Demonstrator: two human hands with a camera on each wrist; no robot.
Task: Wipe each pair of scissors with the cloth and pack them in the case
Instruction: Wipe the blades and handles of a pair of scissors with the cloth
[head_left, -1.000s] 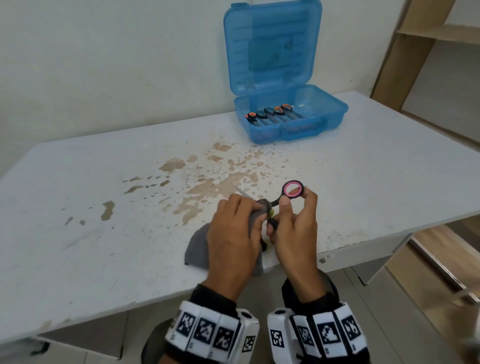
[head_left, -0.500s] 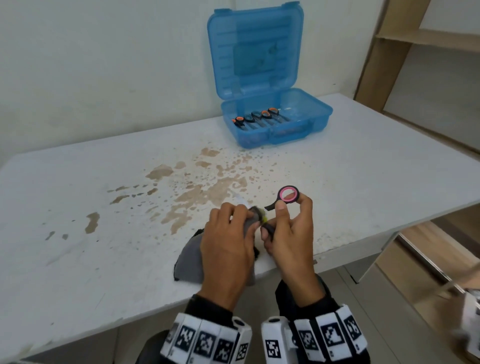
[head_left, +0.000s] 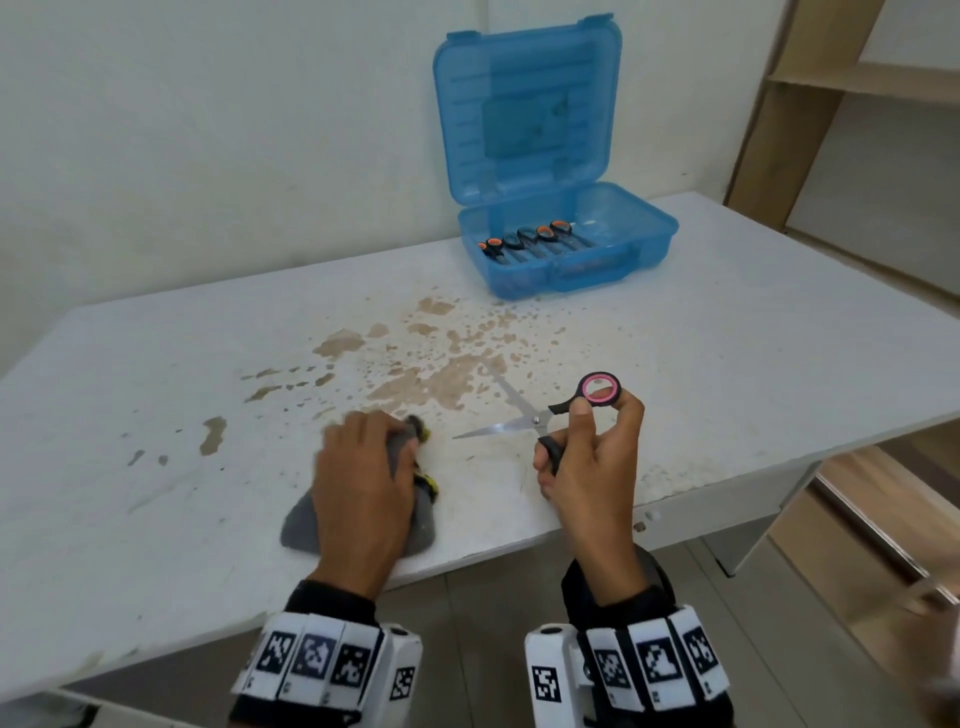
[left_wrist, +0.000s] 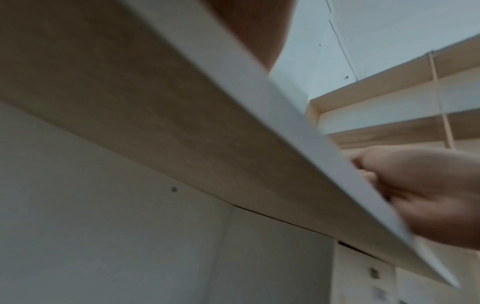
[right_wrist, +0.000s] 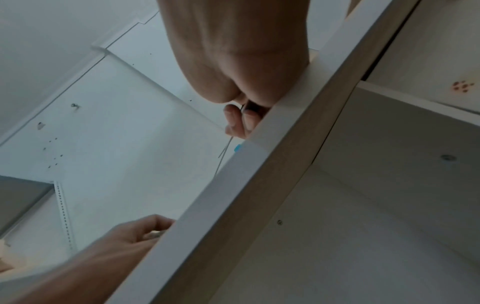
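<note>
My right hand (head_left: 589, 462) gripped scissors (head_left: 540, 415) by handles, blades spread toward left hand (head_left: 363, 483). Left clutched cloth (head_left: 415, 514), well apart. Case (head_left: 644, 244) far ahead.

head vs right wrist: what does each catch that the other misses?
Head only: the open blue case with packed scissors, the grey cloth under the left hand, the pink-ringed handle and spread blades of the held scissors. Right wrist only: the table's underside. Both: right hand gripping the scissors, left hand, table edge.
</note>
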